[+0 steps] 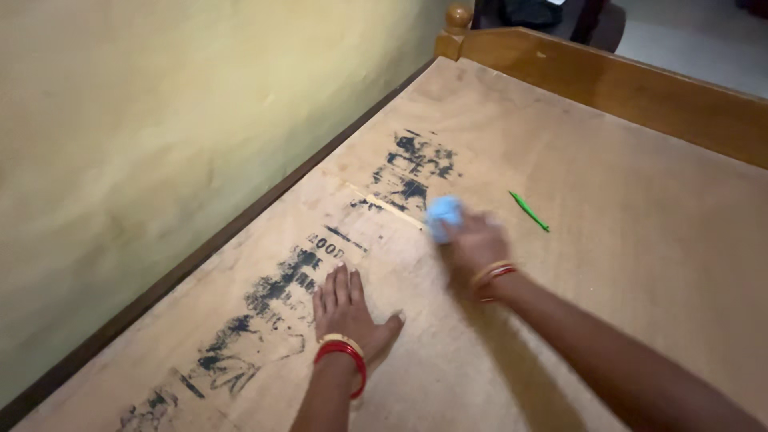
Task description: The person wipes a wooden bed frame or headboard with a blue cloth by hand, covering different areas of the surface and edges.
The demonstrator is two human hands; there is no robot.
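Observation:
My right hand [474,250] is closed on a crumpled light blue cloth [442,216] and presses it onto a bare plywood board [624,240] of a bed frame; hand and cloth are motion-blurred. My left hand [346,310] lies flat on the board, palm down, fingers together, beside smeared black stencilled print [280,284]. Both wrists wear red and gold bangles. A thin green stick-like object [529,211] lies on the board just right of the cloth.
A yellowish wall [144,144] runs along the board's left edge with a dark rail at its base. A wooden footboard [624,88] with a round knob [458,16] borders the far edge. Beyond it are a pale floor and dark items.

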